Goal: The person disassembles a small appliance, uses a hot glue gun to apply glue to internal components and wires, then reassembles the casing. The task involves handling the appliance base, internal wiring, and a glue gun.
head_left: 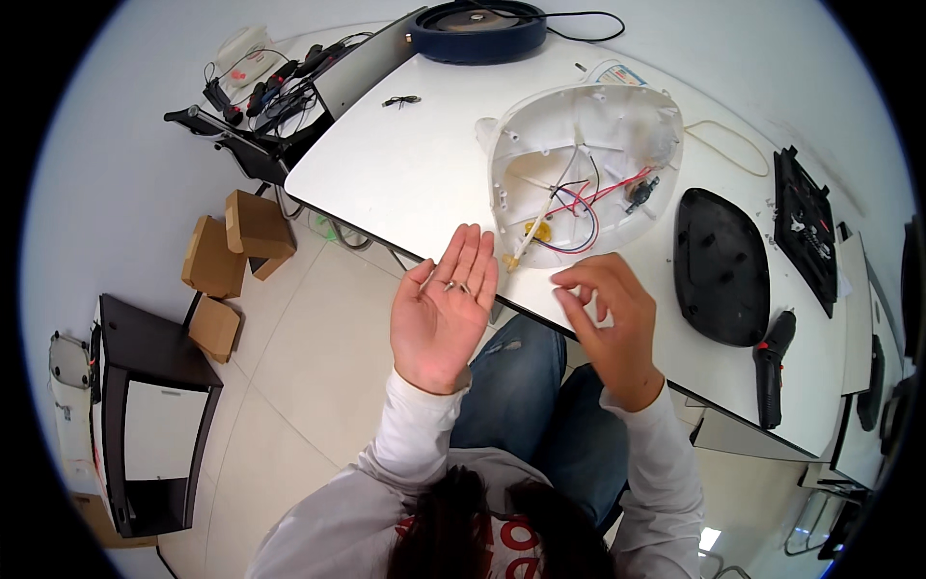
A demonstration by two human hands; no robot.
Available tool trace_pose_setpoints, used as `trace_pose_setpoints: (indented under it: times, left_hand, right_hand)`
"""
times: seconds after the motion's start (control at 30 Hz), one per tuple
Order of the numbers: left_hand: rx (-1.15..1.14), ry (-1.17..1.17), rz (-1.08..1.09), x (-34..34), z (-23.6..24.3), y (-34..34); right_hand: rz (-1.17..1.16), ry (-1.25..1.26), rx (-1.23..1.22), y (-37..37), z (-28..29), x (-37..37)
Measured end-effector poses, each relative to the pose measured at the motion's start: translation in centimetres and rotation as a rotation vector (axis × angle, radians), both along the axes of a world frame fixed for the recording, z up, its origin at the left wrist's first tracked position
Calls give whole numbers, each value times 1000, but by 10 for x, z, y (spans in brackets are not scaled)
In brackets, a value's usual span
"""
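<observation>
My left hand (443, 307), palm up with fingers stretched out, holds a few small screws (453, 287) on the palm. To its right, my right hand (593, 314) hovers near the table edge, fingers curled, thumb and forefinger slightly apart, with nothing visible between them. Beyond both hands lies a white plastic housing (516, 183), inner side up, with red, blue and black wires, a white tube with a brass-coloured end (511, 262) and a yellow part. A black plastic cover (721, 267) lies to the right, beside a black power screwdriver (770, 376).
The white table (376, 154) carries a dark blue round appliance (476, 48), a small cable (401, 100) and an open black tool case (805, 222). At upper left are tangled tools (275, 87). Cardboard boxes (214, 261) and a dark cabinet (145, 338) stand on the floor.
</observation>
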State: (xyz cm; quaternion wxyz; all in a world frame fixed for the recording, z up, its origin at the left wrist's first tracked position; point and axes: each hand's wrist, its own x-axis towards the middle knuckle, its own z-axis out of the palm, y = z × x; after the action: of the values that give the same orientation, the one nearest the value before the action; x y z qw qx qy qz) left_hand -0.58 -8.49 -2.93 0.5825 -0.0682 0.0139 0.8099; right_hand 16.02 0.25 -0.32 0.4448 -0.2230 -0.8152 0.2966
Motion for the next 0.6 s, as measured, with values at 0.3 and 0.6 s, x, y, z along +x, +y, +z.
trace_pose_setpoints:
  times: [0.3,0.6]
  left_hand:
    - [-55,238,-27,45,0,-25]
    - [-124,306,-139,72,-22,-18]
  right_hand:
    - [125,-391,108,-45,0,-19]
    - [112,-283,-8,-41,-24,14]
